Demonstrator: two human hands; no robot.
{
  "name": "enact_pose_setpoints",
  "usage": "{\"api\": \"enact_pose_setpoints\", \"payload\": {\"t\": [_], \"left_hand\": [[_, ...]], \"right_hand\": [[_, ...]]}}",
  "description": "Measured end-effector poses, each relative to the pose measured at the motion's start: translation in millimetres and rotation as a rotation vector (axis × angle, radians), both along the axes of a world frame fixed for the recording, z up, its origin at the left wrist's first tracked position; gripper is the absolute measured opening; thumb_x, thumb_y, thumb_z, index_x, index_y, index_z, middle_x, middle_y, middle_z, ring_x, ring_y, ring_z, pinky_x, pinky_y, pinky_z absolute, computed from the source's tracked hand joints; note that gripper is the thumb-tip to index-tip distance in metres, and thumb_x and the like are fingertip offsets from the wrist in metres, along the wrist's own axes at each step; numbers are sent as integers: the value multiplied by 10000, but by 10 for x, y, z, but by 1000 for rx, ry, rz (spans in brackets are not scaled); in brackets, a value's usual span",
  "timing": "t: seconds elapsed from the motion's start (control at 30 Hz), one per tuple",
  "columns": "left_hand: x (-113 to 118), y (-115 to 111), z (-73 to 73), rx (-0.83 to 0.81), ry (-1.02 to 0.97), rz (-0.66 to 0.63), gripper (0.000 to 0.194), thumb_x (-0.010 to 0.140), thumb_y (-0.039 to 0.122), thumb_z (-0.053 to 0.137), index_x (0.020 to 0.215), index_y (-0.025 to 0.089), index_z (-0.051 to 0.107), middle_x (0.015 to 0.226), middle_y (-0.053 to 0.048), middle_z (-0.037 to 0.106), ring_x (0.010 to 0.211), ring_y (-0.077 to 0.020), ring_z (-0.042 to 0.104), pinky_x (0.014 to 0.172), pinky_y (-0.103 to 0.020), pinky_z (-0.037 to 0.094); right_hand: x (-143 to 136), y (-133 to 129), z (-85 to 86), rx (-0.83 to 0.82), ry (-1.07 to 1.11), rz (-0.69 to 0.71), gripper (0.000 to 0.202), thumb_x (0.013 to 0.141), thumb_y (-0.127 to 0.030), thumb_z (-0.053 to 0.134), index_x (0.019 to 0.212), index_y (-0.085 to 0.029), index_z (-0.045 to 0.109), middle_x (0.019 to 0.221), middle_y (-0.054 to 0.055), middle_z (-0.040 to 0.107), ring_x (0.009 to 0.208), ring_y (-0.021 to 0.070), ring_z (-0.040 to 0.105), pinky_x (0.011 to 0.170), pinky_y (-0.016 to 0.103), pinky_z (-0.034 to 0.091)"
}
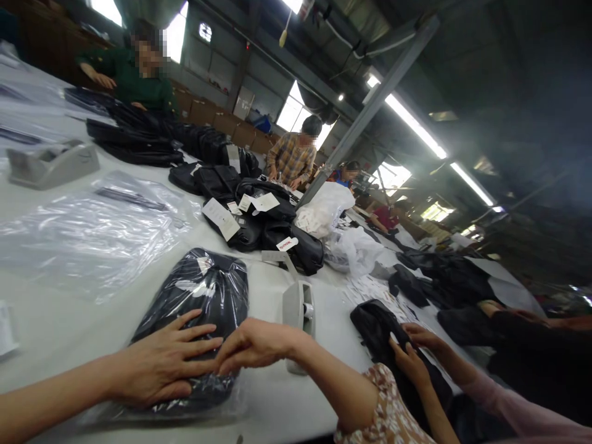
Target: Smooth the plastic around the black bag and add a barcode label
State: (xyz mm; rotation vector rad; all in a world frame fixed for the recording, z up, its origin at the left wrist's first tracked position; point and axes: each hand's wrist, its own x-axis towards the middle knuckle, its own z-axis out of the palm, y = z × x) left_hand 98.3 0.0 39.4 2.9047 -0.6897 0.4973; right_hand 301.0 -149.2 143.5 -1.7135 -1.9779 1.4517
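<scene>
Both of my hands rest on a black bag sealed in clear plastic, which lies on the white table right in front of me. My left hand lies flat on it with fingers spread open, gripping nothing. My right hand has its fingertips pinched together at the bag's near edge, beside the left fingers. A grey tape dispenser stands just beside my right wrist. Another person's hands work on black fabric to my right.
</scene>
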Motion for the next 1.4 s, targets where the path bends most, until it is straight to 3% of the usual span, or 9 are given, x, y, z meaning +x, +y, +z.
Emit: {"api": "enact_pose_setpoints", "payload": {"t": [0.13,0.27,0.4,0.6,0.77,0.9,1.0,1.2,1.4], "left_hand": [[-7,4,14,1,-9,8,535,963,457,464,1479,379,347,1539,35,422,1369,-244,433,1195,-443,-171],[-6,6,7,23,-6,8,534,967,477,443,1481,376,340,1559,31,388,1367,-250,435,1173,-461,-214],[0,4,-37,2,-40,10,530,952,463,486,1463,382,372,1524,25,446,1381,-243,421,1195,-453,-161],[-9,-14,-69,47,-84,57,539,937,508,497,1453,403,382,1597,-20,308,1417,-259,368,1194,-456,-155],[-6,-20,-40,111,-123,21,539,954,493,469,1469,375,366,1601,55,287,1482,-275,204,1141,-523,-270],[15,-7,27,95,-73,-61,541,974,431,458,1489,323,335,1545,78,400,1494,-247,168,1107,-524,-325],[30,1,62,55,-24,-90,564,973,432,466,1503,319,307,1503,67,469,1474,-234,245,1093,-492,-356],[44,0,69,24,7,-86,561,973,413,476,1502,338,304,1494,74,480,1428,-225,350,1105,-472,-352],[47,-24,87,79,97,-63,540,1004,410,398,1518,351,244,1539,104,404,1416,-238,357,1066,-508,-383]], "right_hand": [[-25,-139,-88,35,305,-459,281,875,-387,645,1002,-149,723,702,-24,624,549,62,522,550,172,432],[-163,-450,-437,-136,618,-703,539,824,-565,653,1204,-184,623,780,20,683,492,88,606,502,198,472],[-308,-692,-800,-312,849,-843,804,750,-636,691,1385,-232,409,774,44,711,560,165,682,490,244,530],[-346,-718,-1018,-237,664,-884,729,909,-560,522,1490,-216,247,631,-10,648,442,142,621,399,213,492],[-395,-690,-828,-116,144,-697,531,1005,-308,286,1528,-318,193,608,-45,584,394,112,561,413,199,464],[-353,-689,-672,232,-679,-286,592,936,-234,412,1504,-325,275,816,70,696,650,223,687,599,309,519],[-185,-645,-668,356,-1089,-4,658,927,-203,442,1514,-377,203,827,74,681,638,254,678,566,326,491],[372,-435,-704,616,-1305,334,765,968,-127,398,1502,-500,-3,823,-6,561,562,157,556,494,250,389],[841,-139,-595,832,-1263,491,755,977,-41,320,1471,-561,85,1041,14,571,662,115,493,619,256,413]]}}
